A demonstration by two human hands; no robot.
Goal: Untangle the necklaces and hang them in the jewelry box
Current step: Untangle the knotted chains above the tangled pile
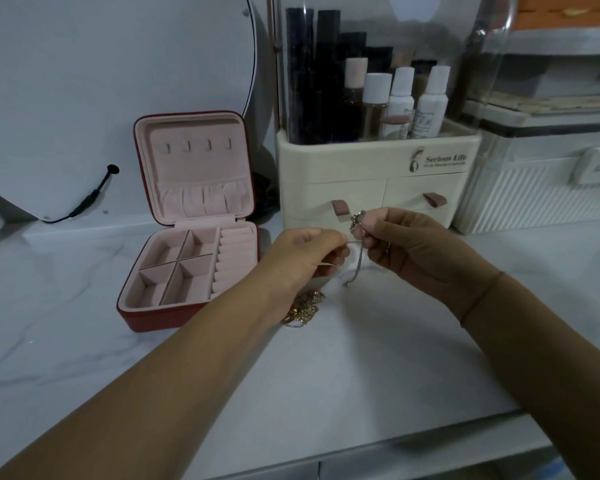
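— With the left hand (309, 251), pinching a fine strand (328, 265); with the right hand (409, 244), gripping a bunched silver chain (358, 223), both raised over a marble counter (326, 375).
— One piece or two?
— Cannot tell; too fine to trace between the fingertips.
— Handling?
— Judged light, limp and slippery, quick to slide out of a loose pinch. Probably fragile too: likely to kink or snap under a hard tug. Best taken with fingertips right beside the knot, easing loops apart instead of hauling on the ends.
— And from the left?
— Standing open at far left, a red box (153, 320), pink-lined, with four bare hooks (198, 146) in the upright lid. Lying just right of it, half hidden under the left wrist, a gold heap (305, 306), flat on the counter and touched by neither hand. Dangling between the hands, the silver tail. Behind, a cream organiser (378, 168) with bottles.
— Nothing hung yet, then.
— None on the hooks. Judged mid-untangle.
— Pose?
— Reaching forward with both forearms, converging from the lower corners. On the left, fingers curled under, thumb pressed to forefinger. On the right, thumb and forefinger up on the bunch, other fingers folded in. Held close together, knuckles apart.
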